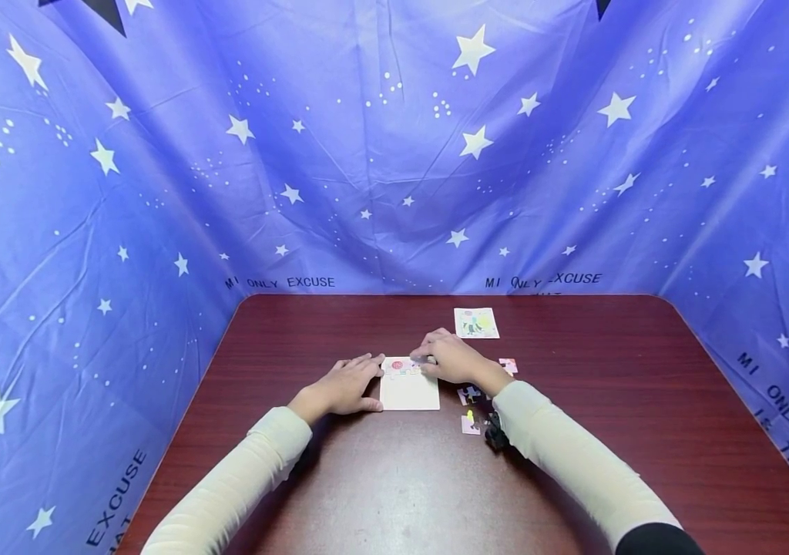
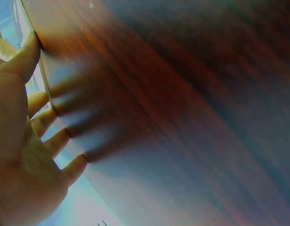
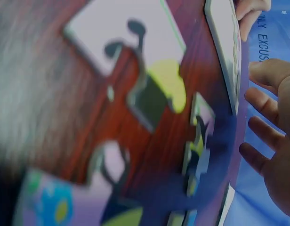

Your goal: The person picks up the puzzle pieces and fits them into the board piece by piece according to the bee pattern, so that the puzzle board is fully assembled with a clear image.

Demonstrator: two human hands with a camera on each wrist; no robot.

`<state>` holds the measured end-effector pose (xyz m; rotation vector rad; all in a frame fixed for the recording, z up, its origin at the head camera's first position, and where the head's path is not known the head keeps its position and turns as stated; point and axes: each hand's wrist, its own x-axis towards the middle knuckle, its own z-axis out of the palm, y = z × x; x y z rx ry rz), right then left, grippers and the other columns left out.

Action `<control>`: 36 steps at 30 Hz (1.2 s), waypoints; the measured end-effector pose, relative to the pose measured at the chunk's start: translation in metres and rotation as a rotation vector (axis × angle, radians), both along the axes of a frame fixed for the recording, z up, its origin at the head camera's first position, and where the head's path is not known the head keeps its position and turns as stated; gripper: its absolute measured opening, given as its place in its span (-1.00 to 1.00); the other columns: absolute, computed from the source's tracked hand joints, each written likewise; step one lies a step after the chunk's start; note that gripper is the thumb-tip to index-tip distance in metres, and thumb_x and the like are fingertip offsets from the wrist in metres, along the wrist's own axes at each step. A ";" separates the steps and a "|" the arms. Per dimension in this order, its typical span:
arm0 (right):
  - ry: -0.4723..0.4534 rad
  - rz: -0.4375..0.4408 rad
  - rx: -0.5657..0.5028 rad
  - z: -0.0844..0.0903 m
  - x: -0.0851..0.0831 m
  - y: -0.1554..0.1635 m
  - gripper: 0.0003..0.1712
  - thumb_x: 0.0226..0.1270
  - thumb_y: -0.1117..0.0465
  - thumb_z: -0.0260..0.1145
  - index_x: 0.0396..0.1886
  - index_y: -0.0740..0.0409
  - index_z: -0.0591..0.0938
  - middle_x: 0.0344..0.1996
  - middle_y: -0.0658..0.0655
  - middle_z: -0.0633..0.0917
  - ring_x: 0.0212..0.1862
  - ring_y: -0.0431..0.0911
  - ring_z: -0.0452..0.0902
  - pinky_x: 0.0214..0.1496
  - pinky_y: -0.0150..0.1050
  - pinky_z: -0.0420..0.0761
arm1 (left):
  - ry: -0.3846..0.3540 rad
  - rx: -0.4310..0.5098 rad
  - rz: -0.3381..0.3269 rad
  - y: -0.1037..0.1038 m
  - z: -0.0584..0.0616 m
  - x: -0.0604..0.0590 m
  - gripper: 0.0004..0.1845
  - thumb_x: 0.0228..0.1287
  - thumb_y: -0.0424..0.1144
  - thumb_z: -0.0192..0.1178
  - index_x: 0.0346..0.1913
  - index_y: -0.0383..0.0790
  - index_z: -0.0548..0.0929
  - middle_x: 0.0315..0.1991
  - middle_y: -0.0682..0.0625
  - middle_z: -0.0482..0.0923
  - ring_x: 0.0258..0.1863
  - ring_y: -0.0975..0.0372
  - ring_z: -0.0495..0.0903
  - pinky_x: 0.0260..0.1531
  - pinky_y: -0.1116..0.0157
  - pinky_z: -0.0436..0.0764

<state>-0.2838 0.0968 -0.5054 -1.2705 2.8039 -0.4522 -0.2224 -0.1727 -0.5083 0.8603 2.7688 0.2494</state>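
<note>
A white puzzle board [image 1: 410, 395] lies on the table with a strip of fitted pieces [image 1: 400, 366] along its far side. My left hand [image 1: 349, 385] rests at the board's left edge, fingers extended and thumb at the near left corner. In the left wrist view, the left hand's fingertips [image 2: 78, 165] meet the table and board edge. My right hand [image 1: 451, 358] touches the far right part of the board with its fingertips over the pieces. In the right wrist view its fingers [image 3: 265, 129] are spread and slightly bent, with no piece visible between them.
Loose puzzle pieces lie right of the board, including a pink one with yellow [image 1: 471, 424], a dark-patterned one [image 1: 468, 396] and one farther back [image 1: 508, 365]. A printed picture card [image 1: 476, 323] lies behind. A black object [image 1: 496, 433] is at the right sleeve. Blue star-printed curtains [image 1: 394, 193] surround the table.
</note>
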 end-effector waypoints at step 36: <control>-0.010 -0.083 -0.054 0.009 -0.002 0.091 -0.66 0.35 0.26 0.33 0.11 0.13 0.74 -0.02 0.16 0.74 0.15 0.15 0.58 0.32 0.20 0.43 | -0.002 0.002 0.005 -0.001 -0.002 0.001 -0.28 0.30 0.24 0.27 0.36 -0.13 0.46 0.62 -0.09 0.12 0.60 -0.04 0.14 0.45 -0.18 0.25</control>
